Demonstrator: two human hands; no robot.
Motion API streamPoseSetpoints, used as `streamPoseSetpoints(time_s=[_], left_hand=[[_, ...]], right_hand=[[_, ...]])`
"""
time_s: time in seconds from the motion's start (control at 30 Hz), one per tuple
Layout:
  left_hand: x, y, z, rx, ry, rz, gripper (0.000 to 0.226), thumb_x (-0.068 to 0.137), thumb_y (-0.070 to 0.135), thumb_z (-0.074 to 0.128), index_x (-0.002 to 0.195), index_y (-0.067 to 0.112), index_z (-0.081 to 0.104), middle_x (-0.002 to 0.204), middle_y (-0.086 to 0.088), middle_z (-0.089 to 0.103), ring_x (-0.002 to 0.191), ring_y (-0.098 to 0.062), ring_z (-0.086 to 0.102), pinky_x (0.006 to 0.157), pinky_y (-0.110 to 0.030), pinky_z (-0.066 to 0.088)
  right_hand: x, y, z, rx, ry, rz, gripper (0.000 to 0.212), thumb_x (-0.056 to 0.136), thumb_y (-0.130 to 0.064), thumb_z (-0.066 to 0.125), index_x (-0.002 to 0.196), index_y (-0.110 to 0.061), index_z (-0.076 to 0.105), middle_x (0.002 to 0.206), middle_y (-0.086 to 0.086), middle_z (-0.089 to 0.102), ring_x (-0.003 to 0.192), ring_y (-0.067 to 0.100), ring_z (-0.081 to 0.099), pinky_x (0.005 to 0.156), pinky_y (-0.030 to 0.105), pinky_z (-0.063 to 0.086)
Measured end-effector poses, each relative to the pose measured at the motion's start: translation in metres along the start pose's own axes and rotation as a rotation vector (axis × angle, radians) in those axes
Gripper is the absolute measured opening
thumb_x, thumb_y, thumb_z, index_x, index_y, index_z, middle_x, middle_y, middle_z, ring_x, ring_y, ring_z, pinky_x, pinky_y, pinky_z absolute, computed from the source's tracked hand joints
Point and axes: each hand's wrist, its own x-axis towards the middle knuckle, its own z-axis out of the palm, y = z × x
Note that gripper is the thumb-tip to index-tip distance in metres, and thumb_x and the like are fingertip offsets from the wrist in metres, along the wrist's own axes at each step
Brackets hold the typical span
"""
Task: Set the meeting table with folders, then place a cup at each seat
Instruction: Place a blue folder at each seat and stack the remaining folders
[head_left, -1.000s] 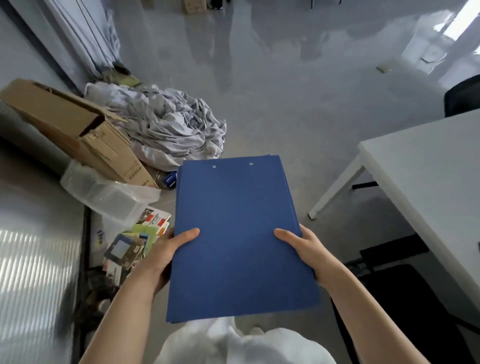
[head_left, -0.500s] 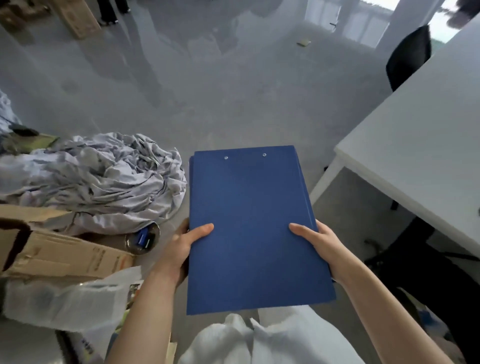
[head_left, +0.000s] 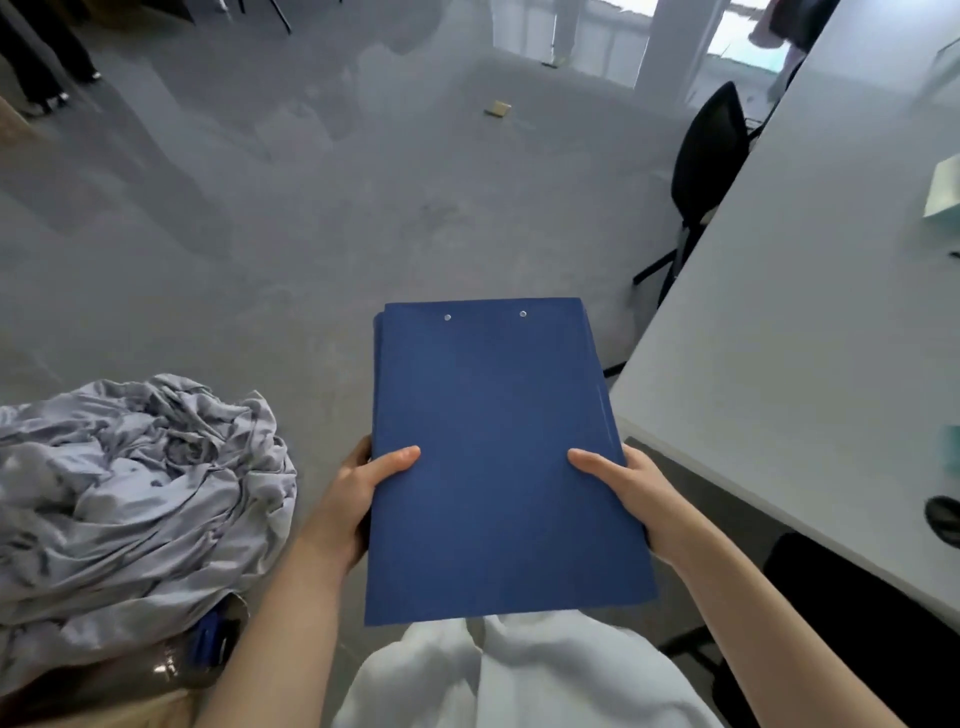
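Note:
A stack of blue folders (head_left: 493, 441) is held flat in front of me, two metal rivets near its far edge. My left hand (head_left: 358, 493) grips the stack's left side, thumb on top and fingers underneath. My right hand (head_left: 634, 499) grips the right side the same way. The white meeting table (head_left: 810, 322) runs along the right, its near corner just right of the folders. No cup is clearly visible.
A black chair (head_left: 706, 156) stands at the table's far side, another dark chair (head_left: 852, 613) sits under the near edge. A heap of grey cloth (head_left: 130, 504) lies on the floor at left. A pale green object (head_left: 945, 197) rests on the table. People's legs (head_left: 47, 67) stand far left.
The view has swung right: the cardboard box and clutter left the frame, the table fills more of the right side. Both hands keep the same hold on the folders.

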Motion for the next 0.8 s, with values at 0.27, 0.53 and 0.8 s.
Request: streamPoseSetpoints(time_s=[0.27, 0.53, 0.8], left_hand=[[0.114, 0.085, 0.034, 0.084, -0.106, -0.063, 0.055, 0.069, 0.015, 0.076, 0.122, 0.016, 0.059, 0.113, -0.012, 0.072, 0.098, -0.036, 0.070, 0.075, -0.044, 0.057], [0.238, 0.186, 0.082, 0.274, -0.365, -0.102, 0.061, 0.065, 0.014, 0.076, 0.123, 0.018, 0.057, 0.112, -0.010, 0.072, 0.096, -0.035, 0.071, 0.073, -0.043, 0.059], [0.319, 0.235, 0.162, 0.526, -0.629, -0.169, 0.070, 0.056, 0.018, 0.084, 0.120, 0.016, 0.057, 0.109, -0.010, 0.073, 0.093, -0.036, 0.071, 0.075, -0.046, 0.058]], right_hand=[[0.081, -0.066, -0.009, 0.075, 0.056, -0.032, 0.034, 0.087, -0.032, 0.066, 0.117, -0.018, 0.060, 0.105, 0.001, 0.074, 0.092, 0.023, 0.072, 0.073, 0.036, 0.058], [0.143, -0.118, -0.004, 0.228, 0.282, -0.100, 0.041, 0.086, -0.029, 0.067, 0.124, -0.018, 0.055, 0.115, 0.001, 0.070, 0.100, 0.022, 0.070, 0.089, 0.043, 0.056], [0.158, -0.131, -0.006, 0.438, 0.503, -0.149, 0.040, 0.088, -0.028, 0.066, 0.125, -0.018, 0.056, 0.119, 0.000, 0.069, 0.105, 0.024, 0.067, 0.095, 0.048, 0.051]])
